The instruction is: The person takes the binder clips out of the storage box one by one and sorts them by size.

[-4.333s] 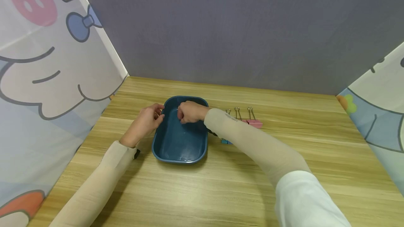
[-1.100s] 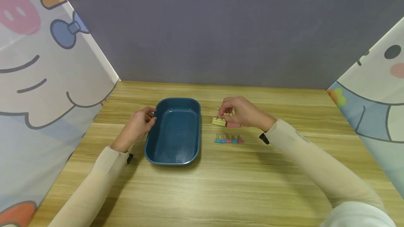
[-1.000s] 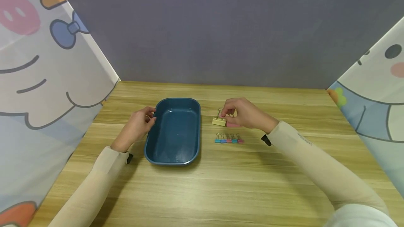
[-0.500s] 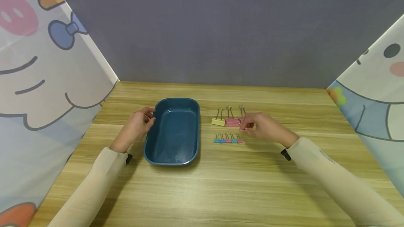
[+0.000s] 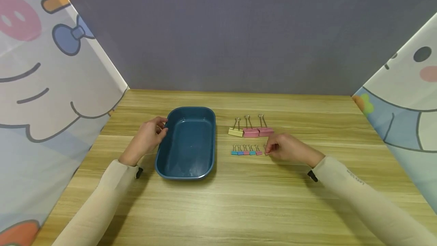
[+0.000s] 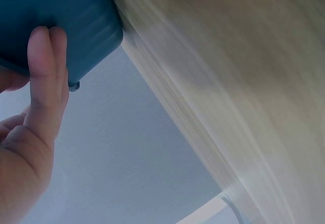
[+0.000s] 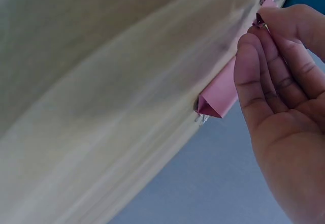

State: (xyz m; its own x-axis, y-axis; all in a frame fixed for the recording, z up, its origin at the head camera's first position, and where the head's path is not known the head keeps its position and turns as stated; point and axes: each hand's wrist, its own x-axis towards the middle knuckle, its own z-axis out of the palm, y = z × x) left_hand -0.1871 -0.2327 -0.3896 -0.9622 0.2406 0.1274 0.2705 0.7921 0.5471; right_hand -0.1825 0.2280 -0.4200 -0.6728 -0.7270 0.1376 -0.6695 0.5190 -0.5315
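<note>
My right hand (image 5: 285,148) pinches a small binder clip (image 7: 260,22) between thumb and fingertips, close to the table. It is at the right end of a row of several small binder clips (image 5: 246,153) in turquoise, blue and pink, handles pointing away. Behind them stand three larger binder clips, one yellow (image 5: 235,132) and two pink (image 5: 250,133). On the left is a deep blue tray (image 5: 185,151) with nothing in it. The fingers of my left hand (image 5: 148,137) lie nearly straight against its outer left side, as the left wrist view shows too.
The wooden table (image 5: 211,212) backs onto a grey panel (image 5: 218,33). Cartoon-printed sheets stand along the left (image 5: 68,86) and right sides. Both clip rows lie to the right of the tray.
My right hand has gone from inside the tray to the larger clips, then right and nearer to the end of the small row. My left hand has stayed at the tray.
</note>
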